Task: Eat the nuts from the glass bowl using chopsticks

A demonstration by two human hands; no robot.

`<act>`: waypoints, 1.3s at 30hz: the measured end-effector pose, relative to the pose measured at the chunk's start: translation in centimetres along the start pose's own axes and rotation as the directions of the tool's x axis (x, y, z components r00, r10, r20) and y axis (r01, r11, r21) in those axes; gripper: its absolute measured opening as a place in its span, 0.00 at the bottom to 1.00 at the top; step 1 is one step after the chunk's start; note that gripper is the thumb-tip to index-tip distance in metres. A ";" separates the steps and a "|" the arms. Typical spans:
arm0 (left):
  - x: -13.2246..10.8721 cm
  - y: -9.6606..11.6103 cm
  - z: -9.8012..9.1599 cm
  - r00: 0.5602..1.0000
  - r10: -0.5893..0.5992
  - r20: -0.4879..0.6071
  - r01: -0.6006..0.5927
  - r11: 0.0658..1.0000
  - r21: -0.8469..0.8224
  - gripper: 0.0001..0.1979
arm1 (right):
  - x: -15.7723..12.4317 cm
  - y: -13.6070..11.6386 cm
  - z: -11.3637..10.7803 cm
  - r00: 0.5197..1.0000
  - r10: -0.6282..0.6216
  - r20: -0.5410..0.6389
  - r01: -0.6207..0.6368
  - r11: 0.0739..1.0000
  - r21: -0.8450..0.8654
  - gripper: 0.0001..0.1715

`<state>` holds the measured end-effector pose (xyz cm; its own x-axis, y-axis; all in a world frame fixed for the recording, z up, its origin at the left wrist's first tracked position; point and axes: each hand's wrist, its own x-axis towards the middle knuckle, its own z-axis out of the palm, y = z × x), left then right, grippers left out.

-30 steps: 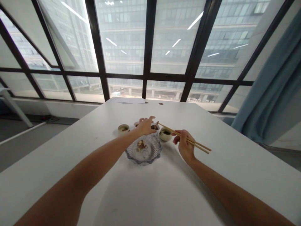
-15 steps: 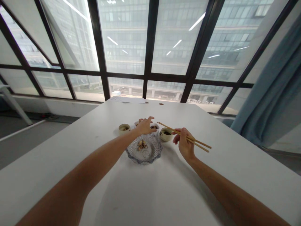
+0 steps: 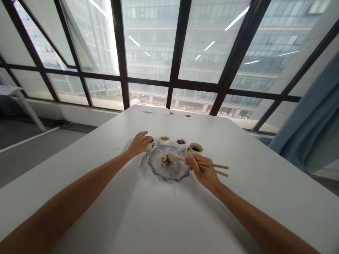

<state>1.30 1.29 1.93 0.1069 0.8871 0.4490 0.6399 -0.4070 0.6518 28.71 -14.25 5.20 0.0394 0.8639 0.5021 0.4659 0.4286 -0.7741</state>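
My left hand (image 3: 139, 144) has its fingers curled around a small cream cup (image 3: 150, 145) with dark markings, left of the glass dish. In my right hand (image 3: 205, 171) is a pair of wooden chopsticks (image 3: 215, 165). Their tips touch a small heap of mixed pale and dark dried pieces (image 3: 166, 161), which lies in the clear scalloped glass dish (image 3: 174, 175). Behind the dish stand a white cup with pale pieces (image 3: 164, 139) and a white cup with dark pieces (image 3: 181, 142). A second cream cup (image 3: 195, 148), dark inside, is just beyond my right hand.
Everything stands on a white table (image 3: 148, 218). Sheets of paper (image 3: 153, 110) lie at its far edge, near a round brown spot (image 3: 188, 116). Windows rise behind the table, and a blue curtain (image 3: 304, 123) hangs at the right.
My left hand has moved left from above the white cups to the left cream cup. My right hand has lowered the chopsticks leftward, bringing their tips onto the pieces in the dish.
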 end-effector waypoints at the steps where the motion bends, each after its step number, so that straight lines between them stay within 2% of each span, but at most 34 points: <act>1: -0.4 -0.4 0.2 1.000 -0.019 0.007 0.019 0.999 -0.045 0.27 | 0.1 0.0 0.1 1.000 0.001 0.001 -0.001 1.000 -0.008 0.24; 4: -1.0 -1.1 1.0 0.998 -0.053 0.032 0.057 0.989 -0.139 0.29 | 0.4 -0.3 0.0 1.000 0.001 0.022 0.000 1.000 -0.015 0.24; 8: -1.1 -1.2 1.5 0.997 -0.069 0.024 0.072 0.983 -0.169 0.31 | 0.4 -0.4 -0.2 0.997 -0.043 0.056 0.047 0.997 -0.065 0.24; 11: -1.2 -1.0 1.4 0.997 -0.071 0.032 0.076 0.984 -0.164 0.33 | 0.2 0.4 -0.2 1.000 -0.017 0.010 0.017 0.997 -0.072 0.25; 15: -1.5 -0.6 1.2 0.998 -0.056 0.038 0.061 0.986 -0.157 0.35 | 0.1 2.1 -0.1 0.980 0.137 -0.143 -0.118 0.984 0.132 0.27; 17: -1.7 -0.5 1.1 0.998 -0.054 0.040 0.060 0.987 -0.151 0.37 | 0.2 2.6 -0.2 0.964 0.191 -0.187 -0.148 0.963 0.224 0.27; 20: -1.7 -0.4 1.1 0.997 -0.059 0.044 0.065 0.987 -0.147 0.37 | 0.2 2.6 -0.3 0.952 0.212 -0.222 -0.153 0.954 0.257 0.28; 25: -1.6 -0.4 1.1 0.997 -0.061 0.043 0.066 0.989 -0.135 0.37 | -0.3 2.2 -0.1 0.962 0.171 -0.215 -0.107 0.954 0.280 0.29; 29: -1.7 -0.4 1.0 0.998 -0.049 0.026 0.052 0.989 -0.136 0.37 | -0.9 3.0 0.0 0.951 0.232 -0.204 -0.148 0.922 0.357 0.31; 34: -1.8 -0.4 0.8 1.000 0.021 -0.019 -0.024 0.990 -0.138 0.36 | -1.1 4.0 0.1 0.940 0.276 -0.200 -0.168 0.886 0.432 0.33; 39: -1.7 -0.3 0.6 0.994 0.096 -0.046 -0.100 0.990 -0.102 0.35 | -1.3 4.0 0.2 0.940 0.276 -0.198 -0.168 0.885 0.435 0.33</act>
<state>1.39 0.01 0.56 0.1327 0.8329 0.5373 0.5449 -0.5141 0.6624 30.33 -13.59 1.34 0.3409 0.8784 0.3350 0.0208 0.3492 -0.9368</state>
